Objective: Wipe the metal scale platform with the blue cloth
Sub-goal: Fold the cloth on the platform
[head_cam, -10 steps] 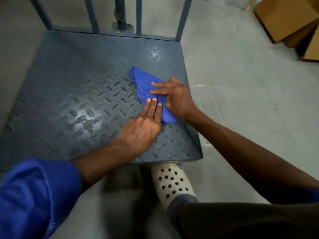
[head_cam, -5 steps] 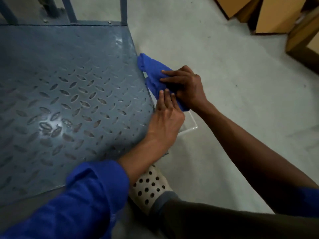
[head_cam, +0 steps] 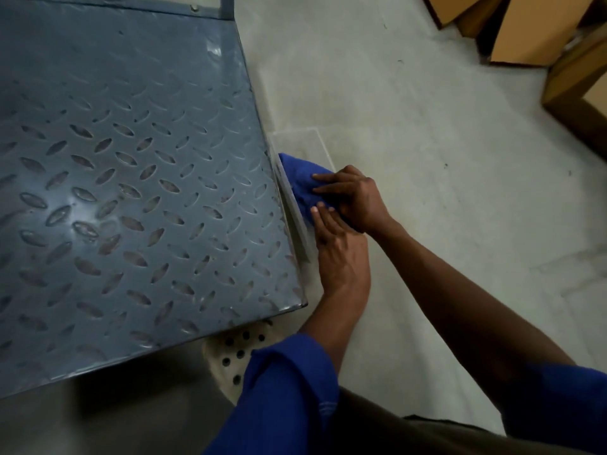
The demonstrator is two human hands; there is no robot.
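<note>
The grey metal scale platform (head_cam: 131,178) with a raised diamond tread fills the left of the head view. The blue cloth (head_cam: 297,180) is bunched against the platform's right side edge, just off the top surface. My right hand (head_cam: 353,198) lies flat on the cloth with fingers stretched toward the platform, pressing it. My left hand (head_cam: 338,254) sits just below, fingertips on the cloth's near end, palm beside the platform's edge. Most of the cloth is hidden under both hands.
A clear plastic sheet or tray (head_cam: 305,142) lies on the concrete floor beside the platform, under the cloth. Cardboard boxes (head_cam: 525,31) stand at the top right. My white perforated shoe (head_cam: 236,359) is by the platform's near corner. A blue upright post (head_cam: 226,6) rises at the platform's back.
Both hands slid the cloth from the platform's top surface rightward, over the edge and down onto its right side. The view has shifted right as well.
</note>
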